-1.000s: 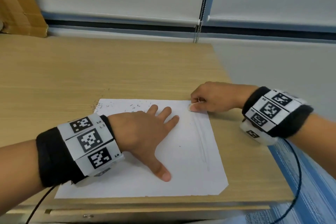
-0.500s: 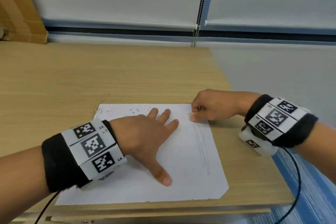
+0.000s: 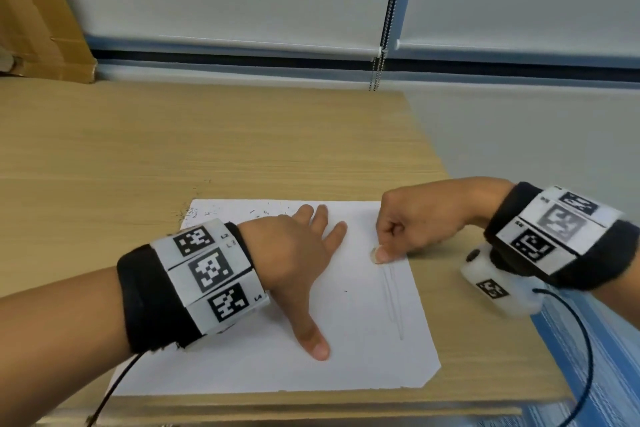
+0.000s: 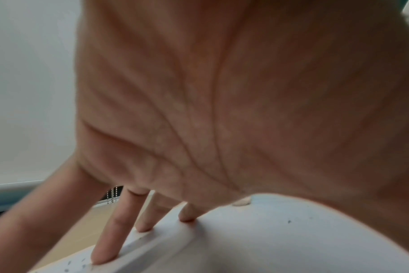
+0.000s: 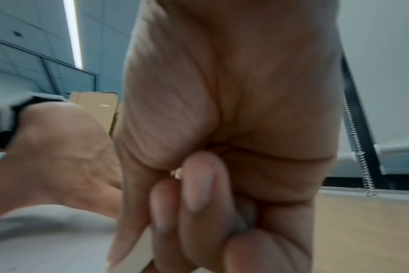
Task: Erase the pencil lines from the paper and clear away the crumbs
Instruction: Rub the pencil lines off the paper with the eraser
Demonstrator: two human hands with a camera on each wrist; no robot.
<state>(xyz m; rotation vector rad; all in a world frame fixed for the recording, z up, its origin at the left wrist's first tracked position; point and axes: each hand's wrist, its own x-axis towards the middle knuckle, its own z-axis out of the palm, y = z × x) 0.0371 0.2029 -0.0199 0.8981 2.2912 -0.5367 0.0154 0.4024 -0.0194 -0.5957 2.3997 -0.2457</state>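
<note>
Two hands: both on paper (image 3: 277, 371)
Left hand (image 3: 294, 253): flat, fingers spread, pressing sheet
Right hand (image 3: 415, 225): curled, pinching eraser (image 3: 374, 255) (mostly hidden) atop pencil lines (image 3: 393, 298)

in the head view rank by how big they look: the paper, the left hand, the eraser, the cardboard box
1. paper
2. left hand and cardboard box: look alike, and the box is cut off at the frame edge, so unranked
3. eraser, mostly hidden in the right hand
</note>
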